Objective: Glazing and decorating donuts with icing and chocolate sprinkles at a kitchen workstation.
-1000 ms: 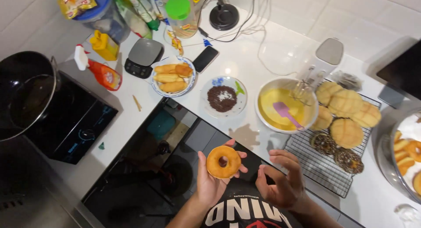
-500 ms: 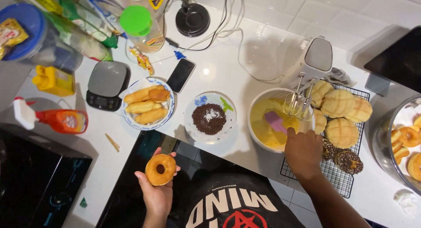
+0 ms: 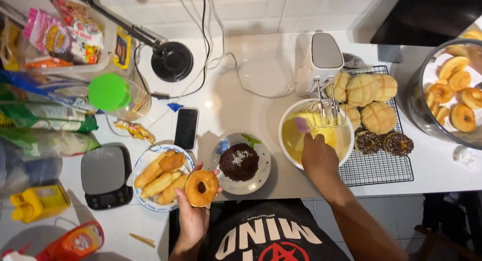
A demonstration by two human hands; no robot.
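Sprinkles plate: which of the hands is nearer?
Left. The left hand, holding a donut, sits just beside the sprinkles plate; the right hand is farther off, at the yellow-cream bowl.

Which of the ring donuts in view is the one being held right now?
The plain one in the left hand: donut, lifted in front of the sprinkle plate. The others sit in the metal bowl at far right.
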